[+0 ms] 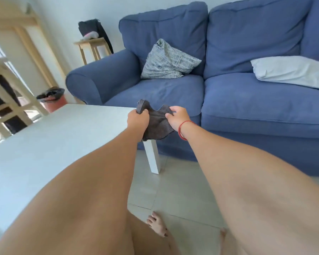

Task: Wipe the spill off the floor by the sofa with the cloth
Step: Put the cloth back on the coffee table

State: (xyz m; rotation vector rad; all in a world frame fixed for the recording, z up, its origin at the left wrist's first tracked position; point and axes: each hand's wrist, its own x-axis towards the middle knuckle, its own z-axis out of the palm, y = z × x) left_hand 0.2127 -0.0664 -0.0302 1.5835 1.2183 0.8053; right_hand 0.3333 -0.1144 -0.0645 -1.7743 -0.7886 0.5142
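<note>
A dark grey cloth [157,124] hangs in the air over the far right corner of the white coffee table [63,137], in front of the blue sofa [228,100]. My left hand [137,119] grips the cloth's upper left corner in a fist. My right hand [177,117], with a red band at the wrist, pinches its upper right edge. The cloth sags between the two hands. The pale tiled floor [175,196] runs between table and sofa; I cannot make out a spill on it.
A patterned cushion [168,60] and a white pillow [291,70] lie on the sofa. The table's white leg [152,157] stands on the tiles. My bare feet [157,225] are below. A bin with a dark bag [52,98] and a wooden side table [92,46] stand at far left.
</note>
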